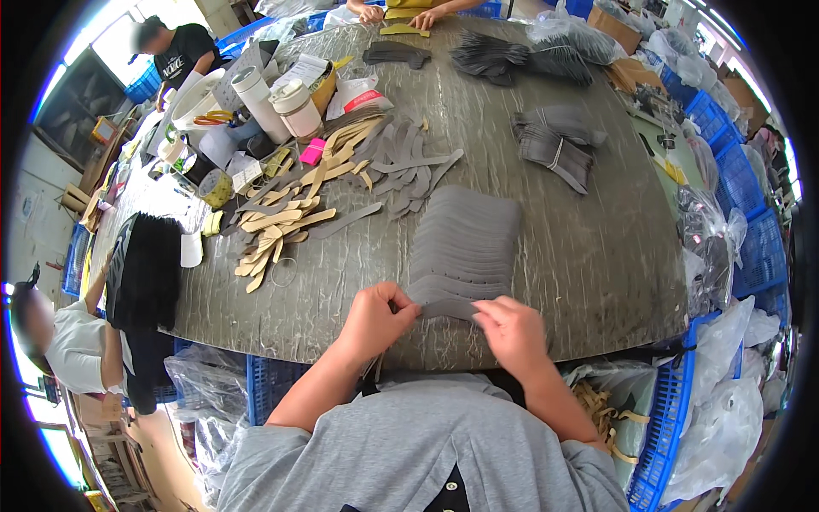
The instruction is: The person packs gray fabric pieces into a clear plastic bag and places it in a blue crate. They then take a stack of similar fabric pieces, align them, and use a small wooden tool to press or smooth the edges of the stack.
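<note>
My left hand (381, 317) is closed in a pinch at the left end of a curved grey strip (450, 308). The strip's right end sits between the thumb and fingers of my right hand (514, 331). It lies at the near end of a long row of overlapping grey strips (465, 239), fanned away from me over the tabletop. Further left is a loose heap of grey curved strips (401, 158), mixed with tan strips (277, 218) that show a lighter face. A tied bundle of dark grey pieces (556, 147) rests beyond the row, to the right.
The round dark table (614, 282) has a worn, streaked top. Bottles (256, 98), a jar (295, 109) and a pink block (313, 152) crowd its left side. Dark bundles (520, 58) lie at the far edge. Blue crates (674, 410) stand around it; other people work at left and opposite.
</note>
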`<state>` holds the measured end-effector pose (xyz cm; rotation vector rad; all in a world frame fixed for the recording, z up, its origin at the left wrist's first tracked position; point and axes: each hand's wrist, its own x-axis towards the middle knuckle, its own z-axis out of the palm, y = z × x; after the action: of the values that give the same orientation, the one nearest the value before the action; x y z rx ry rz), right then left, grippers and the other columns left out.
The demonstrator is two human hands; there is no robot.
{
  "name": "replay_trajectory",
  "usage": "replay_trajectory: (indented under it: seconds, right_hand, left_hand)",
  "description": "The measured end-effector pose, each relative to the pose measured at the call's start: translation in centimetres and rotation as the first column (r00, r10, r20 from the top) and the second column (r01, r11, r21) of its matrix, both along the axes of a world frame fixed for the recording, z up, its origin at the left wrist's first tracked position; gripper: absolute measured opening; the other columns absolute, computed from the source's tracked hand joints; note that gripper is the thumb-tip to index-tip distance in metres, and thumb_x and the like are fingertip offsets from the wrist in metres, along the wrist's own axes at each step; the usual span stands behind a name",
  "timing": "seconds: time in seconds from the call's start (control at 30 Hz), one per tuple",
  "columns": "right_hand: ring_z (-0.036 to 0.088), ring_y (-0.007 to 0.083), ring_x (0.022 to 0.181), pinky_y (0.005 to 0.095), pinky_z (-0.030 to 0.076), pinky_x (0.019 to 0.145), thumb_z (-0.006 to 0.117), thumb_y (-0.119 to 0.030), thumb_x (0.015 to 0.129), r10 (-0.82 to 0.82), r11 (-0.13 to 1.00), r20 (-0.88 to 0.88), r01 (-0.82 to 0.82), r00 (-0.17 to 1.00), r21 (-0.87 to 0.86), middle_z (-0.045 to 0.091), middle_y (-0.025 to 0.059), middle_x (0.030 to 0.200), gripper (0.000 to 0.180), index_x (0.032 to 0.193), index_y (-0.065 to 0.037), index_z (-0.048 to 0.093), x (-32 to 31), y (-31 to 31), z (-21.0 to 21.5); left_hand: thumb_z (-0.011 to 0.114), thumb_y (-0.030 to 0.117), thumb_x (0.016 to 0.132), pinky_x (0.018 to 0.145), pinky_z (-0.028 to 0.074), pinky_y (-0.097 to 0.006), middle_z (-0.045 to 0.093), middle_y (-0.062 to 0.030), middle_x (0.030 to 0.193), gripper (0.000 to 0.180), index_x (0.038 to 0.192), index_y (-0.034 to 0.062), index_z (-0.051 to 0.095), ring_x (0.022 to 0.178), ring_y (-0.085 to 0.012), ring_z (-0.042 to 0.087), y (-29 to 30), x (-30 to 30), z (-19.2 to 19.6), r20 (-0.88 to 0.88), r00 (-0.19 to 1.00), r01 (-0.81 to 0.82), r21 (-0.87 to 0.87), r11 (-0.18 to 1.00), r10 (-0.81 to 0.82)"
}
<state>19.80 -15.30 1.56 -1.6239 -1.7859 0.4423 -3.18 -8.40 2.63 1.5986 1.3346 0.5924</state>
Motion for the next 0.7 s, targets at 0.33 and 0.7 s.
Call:
replay_trajectory:
  seconds: [0.33, 0.7]
  right_hand:
    - [0.066, 0.0251, 0.075, 0.0332, 0.052, 0.067, 0.071, -0.005, 0.078, -0.033, 0.996, -0.189, 0.016, 0.982, -0.089, 0.068, 0.0122, 0.084, 0.011, 0.089, -0.002, 0.071, 2.1, 0.2, 2.8]
    - [0.059, 0.0076, 0.076, 0.0257, 0.048, 0.066, 0.067, -0.008, 0.086, 0.059, 0.861, -0.754, -0.415, 0.655, -0.293, 0.069, 0.0048, 0.083, 0.014, 0.094, 0.004, 0.068, -2.5, 1.4, 1.3]
  left_hand:
    - [0.068, 0.024, 0.086, 0.071, 0.052, -0.038, 0.053, -0.017, 0.101, 0.055, 0.129, 0.0003, 0.044, 0.082, -0.0303, 0.059, -1.4, 3.1, 2.9, -0.025, 0.961, 0.262, 0.406, 0.876, -0.276]
    - [0.065, 0.043, 0.082, 0.062, 0.054, -0.037, 0.05, -0.0156, 0.107, 0.078, 0.14, 0.0015, 0.034, 0.083, -0.0305, 0.061, -2.0, 3.4, 2.8, -0.294, 0.853, 0.517, 0.597, 0.613, -0.432]
